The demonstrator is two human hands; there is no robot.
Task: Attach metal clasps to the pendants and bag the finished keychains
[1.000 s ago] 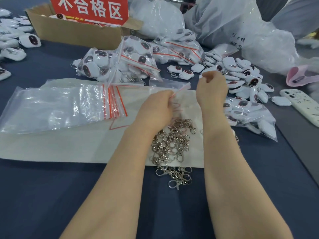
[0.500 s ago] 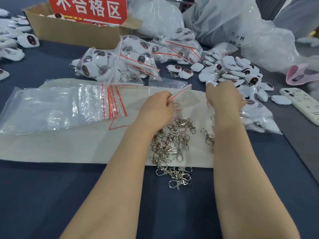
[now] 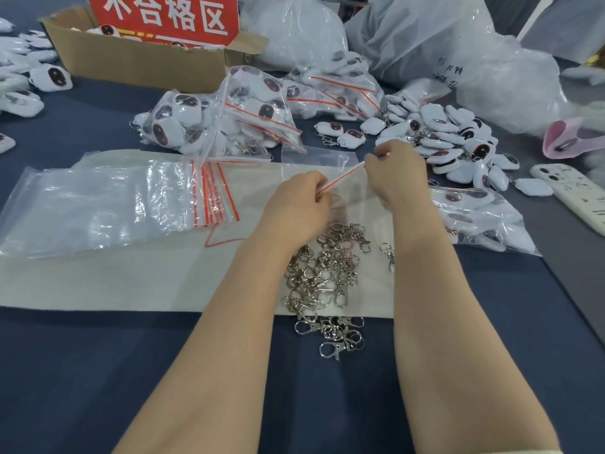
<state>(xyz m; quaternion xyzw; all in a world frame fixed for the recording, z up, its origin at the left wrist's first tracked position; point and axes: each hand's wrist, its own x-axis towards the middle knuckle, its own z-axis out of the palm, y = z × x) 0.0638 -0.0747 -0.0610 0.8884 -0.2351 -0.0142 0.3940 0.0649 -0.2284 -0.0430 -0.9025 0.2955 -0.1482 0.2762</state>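
Observation:
My left hand (image 3: 301, 208) and my right hand (image 3: 397, 173) both pinch the red-striped top edge of a clear zip bag (image 3: 319, 158), lifted a little above the white cloth mat (image 3: 131, 276). The bag looks empty. Below my hands lies a heap of metal clasps (image 3: 327, 276), spilling over the mat's near edge. Loose white pendants (image 3: 458, 149) with dark red ovals are piled to the right of my right hand. A filled bag of keychains (image 3: 478, 217) lies beside my right forearm.
A stack of empty zip bags (image 3: 108, 204) rests on the mat's left. Filled bags (image 3: 229, 119) sit behind it. A cardboard box (image 3: 140, 60) with a red sign stands at the back left, large plastic sacks (image 3: 442, 44) at the back right, a phone (image 3: 576, 194) at the right.
My right hand drew back from the pendant pile and the filled bag, moved left and took hold of the zip bag's top edge next to my left hand.

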